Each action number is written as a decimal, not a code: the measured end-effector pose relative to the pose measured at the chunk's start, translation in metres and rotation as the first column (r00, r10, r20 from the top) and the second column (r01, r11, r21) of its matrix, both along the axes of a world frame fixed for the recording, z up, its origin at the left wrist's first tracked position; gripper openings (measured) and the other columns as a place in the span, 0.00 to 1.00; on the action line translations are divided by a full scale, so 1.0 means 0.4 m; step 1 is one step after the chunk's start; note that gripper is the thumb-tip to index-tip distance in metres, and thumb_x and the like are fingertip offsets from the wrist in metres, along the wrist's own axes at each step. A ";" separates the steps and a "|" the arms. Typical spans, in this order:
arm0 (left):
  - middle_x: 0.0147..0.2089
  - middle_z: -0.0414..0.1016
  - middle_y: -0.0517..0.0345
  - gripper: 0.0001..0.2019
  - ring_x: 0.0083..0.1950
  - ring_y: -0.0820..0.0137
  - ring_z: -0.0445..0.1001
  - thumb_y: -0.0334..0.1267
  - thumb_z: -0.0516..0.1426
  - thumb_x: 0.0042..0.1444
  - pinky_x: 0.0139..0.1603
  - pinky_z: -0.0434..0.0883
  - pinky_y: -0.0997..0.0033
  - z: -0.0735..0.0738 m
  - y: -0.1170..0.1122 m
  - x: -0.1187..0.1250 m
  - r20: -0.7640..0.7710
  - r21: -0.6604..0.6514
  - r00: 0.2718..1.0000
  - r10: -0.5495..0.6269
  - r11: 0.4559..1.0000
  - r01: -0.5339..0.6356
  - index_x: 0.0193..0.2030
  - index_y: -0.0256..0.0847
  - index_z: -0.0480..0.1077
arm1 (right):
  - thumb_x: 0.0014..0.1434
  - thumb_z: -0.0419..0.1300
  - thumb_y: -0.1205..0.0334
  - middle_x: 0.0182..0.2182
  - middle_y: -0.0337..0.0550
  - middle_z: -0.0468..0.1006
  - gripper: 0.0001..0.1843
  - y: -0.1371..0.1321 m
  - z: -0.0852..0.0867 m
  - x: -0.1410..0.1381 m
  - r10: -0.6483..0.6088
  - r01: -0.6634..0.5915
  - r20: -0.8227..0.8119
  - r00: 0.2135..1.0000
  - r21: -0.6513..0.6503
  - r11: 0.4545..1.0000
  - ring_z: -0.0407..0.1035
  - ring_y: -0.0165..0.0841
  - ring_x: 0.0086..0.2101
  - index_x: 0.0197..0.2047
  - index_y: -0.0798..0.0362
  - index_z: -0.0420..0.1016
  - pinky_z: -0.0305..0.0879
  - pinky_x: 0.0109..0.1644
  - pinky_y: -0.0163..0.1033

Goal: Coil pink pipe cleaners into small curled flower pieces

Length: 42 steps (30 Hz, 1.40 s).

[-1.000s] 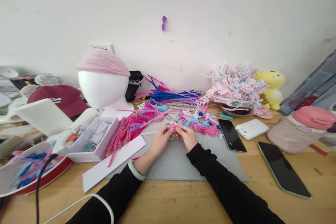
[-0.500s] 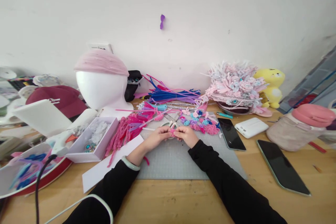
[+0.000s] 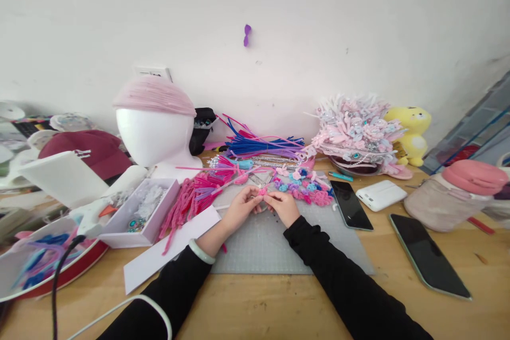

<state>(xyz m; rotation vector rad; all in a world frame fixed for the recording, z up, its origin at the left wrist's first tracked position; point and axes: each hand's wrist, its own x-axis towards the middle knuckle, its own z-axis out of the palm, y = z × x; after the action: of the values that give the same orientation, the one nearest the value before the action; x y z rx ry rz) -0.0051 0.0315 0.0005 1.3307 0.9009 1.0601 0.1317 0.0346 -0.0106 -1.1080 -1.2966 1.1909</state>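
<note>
Between my two hands is a small pink pipe cleaner piece (image 3: 262, 192), bent into a little shape. My left hand (image 3: 244, 205) pinches it from the left, and my right hand (image 3: 283, 207) pinches it from the right. Fingers cover much of it. Just behind my fingers lie scissors (image 3: 261, 179), partly hidden. Beneath my hands is a grey cutting mat (image 3: 263, 249). To the right behind them is a cluster of pink, blue and purple pipe cleaner flowers (image 3: 308, 188). Bundled pink pipe cleaners (image 3: 191, 196) lie to the left.
A white mannequin head (image 3: 153, 135) stands at the back left, near a box of beads (image 3: 169, 196) and a glue gun (image 3: 90, 218) with a black cord. At right are two phones (image 3: 350, 204), a power bank (image 3: 381, 195) and a decorated pink cap (image 3: 358, 135).
My fingers have shifted slightly on the pink piece, and its looped shape shows a little more above them. My left wrist has moved slightly right. The surrounding things stay put.
</note>
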 end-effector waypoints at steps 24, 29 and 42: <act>0.20 0.70 0.61 0.08 0.23 0.75 0.67 0.39 0.57 0.44 0.26 0.63 0.76 0.003 -0.001 -0.002 -0.031 -0.023 0.997 -0.064 0.998 0.063 0.27 0.36 0.69 | 0.38 0.64 0.59 0.14 0.32 0.63 0.13 0.008 0.019 0.003 -0.025 -0.192 -0.593 0.805 -0.300 0.935 0.53 0.19 0.14 0.17 0.57 0.65 0.48 0.15 0.28; 0.23 0.71 0.59 0.11 0.23 0.75 0.69 0.43 0.57 0.45 0.25 0.63 0.77 0.001 -0.006 -0.001 0.045 -0.104 0.995 -0.087 0.990 0.091 0.30 0.36 0.67 | 0.40 0.62 0.61 0.12 0.31 0.60 0.12 0.003 0.027 -0.001 0.020 -0.179 -0.581 0.814 -0.217 0.960 0.51 0.20 0.13 0.15 0.56 0.63 0.46 0.15 0.28; 0.24 0.72 0.59 0.10 0.26 0.76 0.71 0.37 0.60 0.42 0.30 0.66 0.77 0.004 -0.002 -0.013 0.303 -0.274 0.952 -0.054 0.951 0.141 0.29 0.36 0.65 | 0.40 0.62 0.59 0.10 0.32 0.63 0.08 -0.009 0.018 -0.011 0.062 -0.136 -0.462 0.885 -0.128 0.982 0.52 0.22 0.12 0.23 0.55 0.70 0.45 0.15 0.29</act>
<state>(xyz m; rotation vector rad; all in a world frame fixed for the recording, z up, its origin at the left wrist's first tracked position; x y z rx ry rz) -0.0103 0.0306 0.0023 0.9328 0.7278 0.9721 0.1273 0.0310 -0.0034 -0.8059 -0.9123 1.5446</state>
